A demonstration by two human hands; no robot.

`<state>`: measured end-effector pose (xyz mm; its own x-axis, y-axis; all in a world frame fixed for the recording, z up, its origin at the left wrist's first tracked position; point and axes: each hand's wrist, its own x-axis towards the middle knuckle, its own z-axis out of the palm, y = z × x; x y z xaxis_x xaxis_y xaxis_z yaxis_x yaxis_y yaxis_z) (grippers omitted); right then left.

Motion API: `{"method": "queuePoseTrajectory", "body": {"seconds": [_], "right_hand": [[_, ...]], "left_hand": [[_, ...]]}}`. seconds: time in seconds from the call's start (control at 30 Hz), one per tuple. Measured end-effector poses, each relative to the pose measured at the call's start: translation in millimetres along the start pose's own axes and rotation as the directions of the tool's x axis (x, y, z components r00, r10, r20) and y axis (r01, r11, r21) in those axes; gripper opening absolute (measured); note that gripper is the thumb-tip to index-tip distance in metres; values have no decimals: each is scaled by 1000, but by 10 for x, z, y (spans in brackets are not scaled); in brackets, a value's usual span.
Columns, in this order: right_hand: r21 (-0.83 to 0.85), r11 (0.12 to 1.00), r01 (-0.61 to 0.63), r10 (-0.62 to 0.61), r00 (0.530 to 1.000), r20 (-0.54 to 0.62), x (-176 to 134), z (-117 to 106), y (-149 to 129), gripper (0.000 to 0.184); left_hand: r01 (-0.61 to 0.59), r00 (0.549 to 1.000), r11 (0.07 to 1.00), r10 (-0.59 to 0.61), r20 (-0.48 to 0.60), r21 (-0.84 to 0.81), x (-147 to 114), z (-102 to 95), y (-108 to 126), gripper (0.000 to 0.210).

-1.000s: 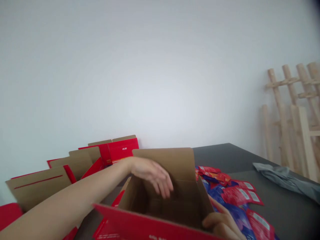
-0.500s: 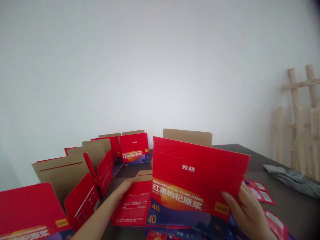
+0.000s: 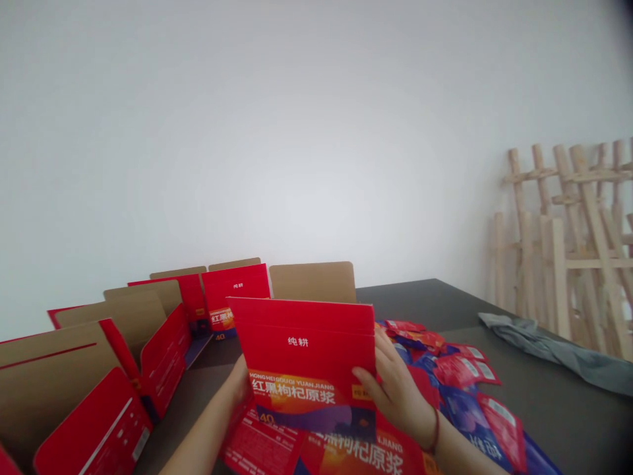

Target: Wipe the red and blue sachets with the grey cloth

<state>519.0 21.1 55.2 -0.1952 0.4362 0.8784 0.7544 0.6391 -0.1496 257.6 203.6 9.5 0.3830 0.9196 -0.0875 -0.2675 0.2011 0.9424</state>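
A red carton (image 3: 297,349) with an orange and dark blue lower band stands tilted up in front of me. My right hand (image 3: 398,389) grips its right edge, thumb on the printed face and fingers behind. At its left edge, my left hand (image 3: 241,382) reaches behind the carton, which hides the fingers. Beneath the held carton lies another printed carton (image 3: 267,439), flat, its front edge cut off by the picture. To the right of my right hand, red and blue pouches (image 3: 462,369) lie in a loose heap.
Several opened cartons (image 3: 165,343) stand in a row on the left. Behind the held carton rises a brown cardboard flap (image 3: 314,280). A grey cloth (image 3: 554,349) lies on the dark table (image 3: 420,297). Wooden racks (image 3: 568,244) lean by the wall at right.
The view has swung to the right, showing more pouches and racks. The held carton is now lower and farther off, apart from the flat carton below. My left hand has gone behind it.
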Motion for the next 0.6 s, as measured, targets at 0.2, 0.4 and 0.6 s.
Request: {"method": "queuePoseTrajectory", "body": {"seconds": [0.2,0.4,0.6], "right_hand": [[4,1000,-13,13,1000,-22,-38,38,46,35],[28,997,-73,75,995,-70,-37,19,101,25],[35,996,-78,81,994,-72,8,96,127,27]], "left_hand": [[37,999,998,-39,33,55,-34,51,217,33],[-232,929,956,163,331,181,-335,99,793,60],[-440,884,798,305,353,411,-563,202,999,59]]}}
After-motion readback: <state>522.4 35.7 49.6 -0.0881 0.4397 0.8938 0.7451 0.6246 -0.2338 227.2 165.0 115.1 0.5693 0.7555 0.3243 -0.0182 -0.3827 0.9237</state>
